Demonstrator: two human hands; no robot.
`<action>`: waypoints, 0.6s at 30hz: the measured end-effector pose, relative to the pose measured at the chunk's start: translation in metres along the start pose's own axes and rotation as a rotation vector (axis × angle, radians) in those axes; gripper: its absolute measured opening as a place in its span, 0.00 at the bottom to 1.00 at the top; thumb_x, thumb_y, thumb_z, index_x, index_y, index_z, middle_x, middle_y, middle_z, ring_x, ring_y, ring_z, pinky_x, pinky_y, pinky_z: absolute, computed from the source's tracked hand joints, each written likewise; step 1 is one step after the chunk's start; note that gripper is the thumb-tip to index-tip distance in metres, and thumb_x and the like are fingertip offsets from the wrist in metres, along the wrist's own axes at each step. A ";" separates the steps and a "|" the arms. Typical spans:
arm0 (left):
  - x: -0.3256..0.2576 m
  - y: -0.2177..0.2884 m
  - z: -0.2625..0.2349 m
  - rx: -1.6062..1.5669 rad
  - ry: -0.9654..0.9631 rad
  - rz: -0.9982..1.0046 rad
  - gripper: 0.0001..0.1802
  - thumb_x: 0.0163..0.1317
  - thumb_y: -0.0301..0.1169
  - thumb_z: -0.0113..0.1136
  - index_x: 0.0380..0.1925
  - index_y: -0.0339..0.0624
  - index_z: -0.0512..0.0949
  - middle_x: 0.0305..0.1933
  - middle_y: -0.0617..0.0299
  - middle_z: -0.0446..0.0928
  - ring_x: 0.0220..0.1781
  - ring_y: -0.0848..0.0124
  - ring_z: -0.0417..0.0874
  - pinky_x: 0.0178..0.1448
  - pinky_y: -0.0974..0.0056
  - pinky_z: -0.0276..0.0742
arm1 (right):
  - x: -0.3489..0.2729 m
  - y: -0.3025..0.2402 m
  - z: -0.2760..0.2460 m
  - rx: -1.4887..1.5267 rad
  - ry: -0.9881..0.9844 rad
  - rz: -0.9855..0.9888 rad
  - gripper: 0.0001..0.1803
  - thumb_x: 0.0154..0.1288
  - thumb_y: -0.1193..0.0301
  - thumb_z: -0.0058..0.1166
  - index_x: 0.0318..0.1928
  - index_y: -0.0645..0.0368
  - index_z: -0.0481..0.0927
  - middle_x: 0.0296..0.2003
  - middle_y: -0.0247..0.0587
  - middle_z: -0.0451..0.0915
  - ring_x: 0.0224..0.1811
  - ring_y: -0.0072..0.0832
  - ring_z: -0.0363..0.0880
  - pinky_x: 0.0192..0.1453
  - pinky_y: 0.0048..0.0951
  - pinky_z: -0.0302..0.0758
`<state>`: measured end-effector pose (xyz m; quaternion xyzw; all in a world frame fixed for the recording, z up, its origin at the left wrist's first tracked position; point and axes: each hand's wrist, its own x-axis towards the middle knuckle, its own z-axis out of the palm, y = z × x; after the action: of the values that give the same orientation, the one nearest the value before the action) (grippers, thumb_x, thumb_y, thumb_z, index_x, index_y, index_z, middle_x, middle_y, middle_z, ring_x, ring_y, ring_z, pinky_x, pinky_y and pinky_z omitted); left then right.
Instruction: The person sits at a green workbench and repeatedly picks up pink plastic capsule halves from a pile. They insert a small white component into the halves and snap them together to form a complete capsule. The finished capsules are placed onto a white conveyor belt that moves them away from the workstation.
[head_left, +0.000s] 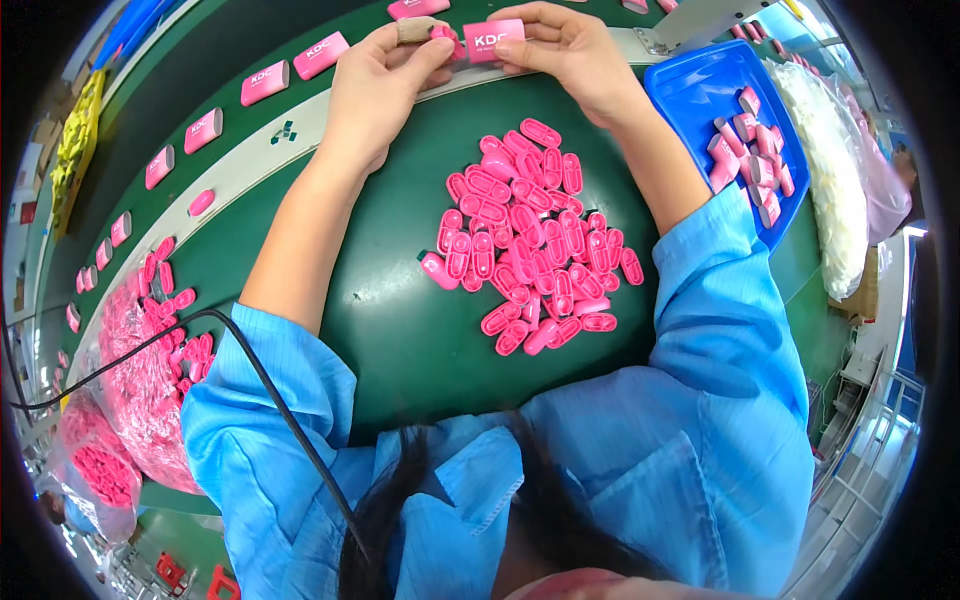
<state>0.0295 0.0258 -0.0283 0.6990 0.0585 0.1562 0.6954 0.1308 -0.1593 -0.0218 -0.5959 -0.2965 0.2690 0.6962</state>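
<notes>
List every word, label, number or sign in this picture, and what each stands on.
Pink case in the right hand: bold white capitals, wording withheld; fainter line beneath, too small.
Row of pink cases, upper left: white lettering, wording withheld.
Pale rail: dark green mark, no readable letters.
Blue tray's pink pieces: any lettering too small.

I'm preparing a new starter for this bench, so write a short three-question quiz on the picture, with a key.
1. Multiple choice: What does the right hand hold?
A) a yellow bag
B) a pink casing with white print
C) a black cable

2. True or false: The blue tray lies to the right of the heap of pink oval parts.

3. Short answer: What colour is the small part held in the left hand?

Key:
1. B
2. True
3. Pink
</notes>
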 end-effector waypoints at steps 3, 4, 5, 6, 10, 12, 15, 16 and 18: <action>-0.004 0.004 0.004 -0.125 -0.040 -0.079 0.16 0.64 0.27 0.64 0.50 0.30 0.79 0.45 0.54 0.84 0.42 0.73 0.85 0.51 0.70 0.83 | -0.001 0.004 0.003 0.007 0.004 -0.004 0.16 0.65 0.79 0.59 0.54 0.63 0.77 0.47 0.38 0.83 0.47 0.23 0.82 0.51 0.24 0.78; -0.004 0.004 0.003 -0.102 -0.038 -0.064 0.17 0.64 0.27 0.65 0.51 0.29 0.79 0.45 0.54 0.84 0.42 0.73 0.85 0.51 0.70 0.83 | 0.000 0.004 0.003 0.014 -0.005 -0.024 0.16 0.65 0.79 0.59 0.54 0.63 0.77 0.47 0.38 0.83 0.47 0.23 0.82 0.52 0.24 0.78; -0.003 0.006 0.002 -0.079 -0.036 -0.049 0.19 0.63 0.28 0.65 0.52 0.29 0.78 0.45 0.54 0.84 0.42 0.72 0.85 0.51 0.70 0.83 | 0.001 0.004 0.004 0.022 -0.014 -0.042 0.16 0.65 0.79 0.59 0.54 0.64 0.77 0.46 0.38 0.83 0.47 0.23 0.82 0.52 0.24 0.78; -0.004 0.005 0.002 -0.059 -0.037 -0.039 0.20 0.63 0.28 0.66 0.53 0.29 0.78 0.45 0.53 0.84 0.42 0.72 0.85 0.51 0.70 0.83 | 0.000 0.005 0.004 0.029 -0.019 -0.057 0.16 0.65 0.79 0.59 0.54 0.64 0.77 0.46 0.38 0.83 0.47 0.23 0.82 0.52 0.24 0.78; -0.003 0.011 -0.002 0.107 -0.053 0.022 0.23 0.60 0.30 0.69 0.53 0.28 0.79 0.44 0.53 0.85 0.43 0.72 0.86 0.51 0.71 0.81 | -0.002 0.001 0.003 0.021 -0.026 -0.098 0.16 0.66 0.79 0.60 0.54 0.64 0.77 0.47 0.40 0.84 0.48 0.23 0.82 0.54 0.25 0.78; -0.006 0.014 -0.004 0.224 -0.057 0.072 0.24 0.58 0.31 0.71 0.52 0.27 0.80 0.44 0.53 0.85 0.44 0.72 0.86 0.51 0.71 0.80 | -0.006 -0.001 0.007 0.008 -0.018 -0.073 0.16 0.66 0.78 0.60 0.54 0.65 0.77 0.47 0.41 0.84 0.48 0.23 0.82 0.55 0.25 0.78; -0.007 0.014 -0.002 0.345 -0.013 0.172 0.25 0.59 0.33 0.70 0.52 0.27 0.80 0.43 0.50 0.85 0.44 0.71 0.86 0.50 0.70 0.80 | -0.006 -0.002 0.006 -0.032 -0.005 -0.079 0.16 0.65 0.78 0.60 0.54 0.65 0.77 0.48 0.42 0.84 0.49 0.24 0.82 0.54 0.25 0.78; -0.009 0.014 0.002 0.374 0.019 0.180 0.22 0.59 0.32 0.69 0.50 0.28 0.80 0.43 0.49 0.85 0.45 0.68 0.86 0.51 0.68 0.80 | -0.006 -0.002 0.007 -0.039 0.000 -0.096 0.16 0.65 0.78 0.60 0.54 0.65 0.77 0.48 0.42 0.84 0.49 0.24 0.82 0.54 0.25 0.78; -0.018 0.016 0.013 0.431 0.079 0.195 0.18 0.60 0.29 0.66 0.48 0.30 0.82 0.42 0.46 0.85 0.47 0.63 0.86 0.54 0.64 0.79 | -0.006 0.001 0.008 -0.054 0.013 -0.130 0.16 0.65 0.79 0.60 0.53 0.66 0.77 0.48 0.43 0.84 0.48 0.24 0.82 0.54 0.25 0.79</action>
<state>0.0143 0.0072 -0.0148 0.8269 0.0497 0.2338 0.5090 0.1213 -0.1580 -0.0224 -0.5957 -0.3374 0.2112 0.6976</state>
